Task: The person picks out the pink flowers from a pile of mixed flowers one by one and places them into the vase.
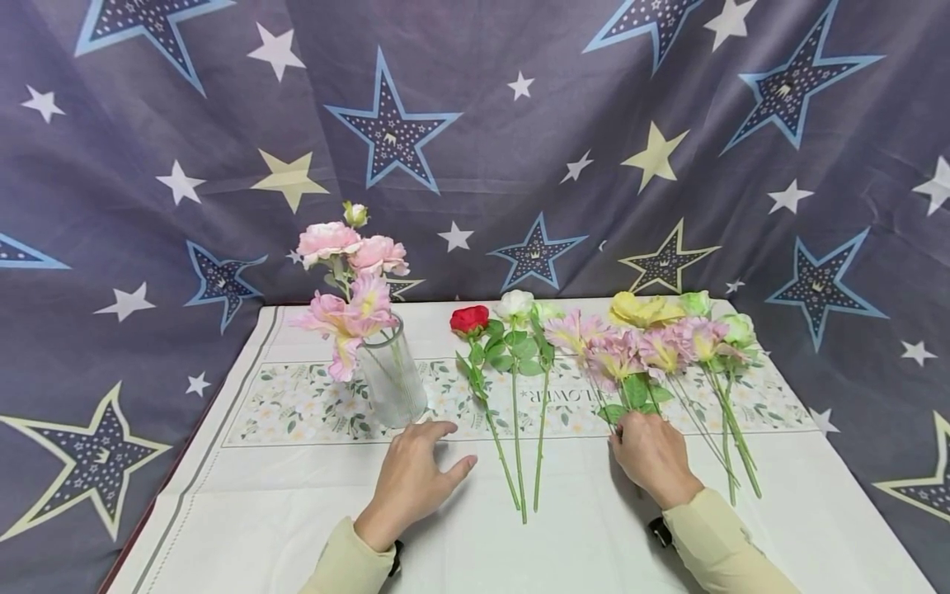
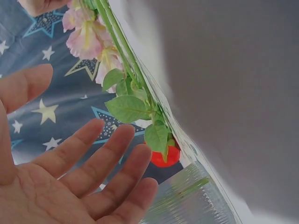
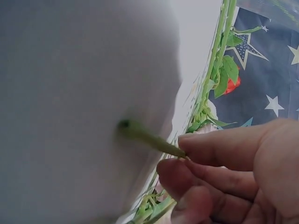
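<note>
Nearest the person, two beige sleeves (image 1: 720, 540) reached in over the cloth-covered table (image 1: 579, 544), one in front of the glass vase (image 1: 397, 388) and one well to its right. The left hand (image 1: 411, 474) was just in front of the vase's base, its fingers relaxed and spread apart; whether it touched the glass could not be told. The right hand (image 1: 651, 454), well to the right of the vase, pinched a green stem (image 3: 159, 144) between thumb and fingers near one end; which blossom it bore could not be made out. To the right of the vase, nearer to it than that hand, lay a red rose (image 1: 470, 320), a white rose (image 1: 515, 305) and a pale green bloom (image 1: 549, 313), stems toward the person. Farther right of the vase lay pink lily-like flowers (image 1: 616, 356), with a yellow flower (image 1: 646, 309) and pale green roses (image 1: 737, 329) beside and behind them. The vase itself leaned a little in view and held pink peonies (image 1: 326, 241), a small bud (image 1: 355, 215) and pink-and-yellow blossoms (image 1: 371, 304). Behind it hung a star-patterned curtain (image 1: 475, 107).
</note>
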Demonstrator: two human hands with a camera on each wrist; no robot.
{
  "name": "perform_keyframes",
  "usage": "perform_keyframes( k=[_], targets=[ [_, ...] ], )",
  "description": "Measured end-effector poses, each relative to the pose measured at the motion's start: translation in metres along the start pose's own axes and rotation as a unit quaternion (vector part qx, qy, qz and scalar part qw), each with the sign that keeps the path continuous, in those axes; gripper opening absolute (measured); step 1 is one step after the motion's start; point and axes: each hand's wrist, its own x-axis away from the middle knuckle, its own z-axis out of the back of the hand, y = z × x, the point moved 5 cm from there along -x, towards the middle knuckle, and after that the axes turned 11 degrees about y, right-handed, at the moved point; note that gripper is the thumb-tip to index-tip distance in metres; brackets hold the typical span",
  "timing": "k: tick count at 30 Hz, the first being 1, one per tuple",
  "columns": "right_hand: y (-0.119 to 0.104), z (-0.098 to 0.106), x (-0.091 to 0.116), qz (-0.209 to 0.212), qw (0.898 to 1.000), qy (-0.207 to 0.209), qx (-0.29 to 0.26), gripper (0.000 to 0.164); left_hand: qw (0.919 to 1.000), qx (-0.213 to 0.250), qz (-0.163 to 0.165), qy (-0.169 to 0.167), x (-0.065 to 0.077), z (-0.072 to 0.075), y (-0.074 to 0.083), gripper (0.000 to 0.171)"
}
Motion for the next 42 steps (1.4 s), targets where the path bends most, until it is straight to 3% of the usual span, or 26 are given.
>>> perform_keyframes(
  k=[16, 29, 42],
  targets=[
    [-0.005, 0.003, 0.002, 0.008, 0.999, 0.021, -0.031, 0.051, 0.9997, -0.012, -0.02, 0.003, 0.004, -0.002, -0.001, 0.049],
    [-0.011, 0.01, 0.005, 0.001, 0.996, 0.06, -0.067, 0.009, 0.9997, -0.01, -0.024, 0.004, 0.004, -0.001, 0.0, 0.048],
    [-0.022, 0.019, 0.006, 0.012, 0.991, 0.098, -0.088, 0.007, 0.9998, -0.006, -0.017, 0.0, 0.005, -0.001, 0.0, 0.048]
  ],
)
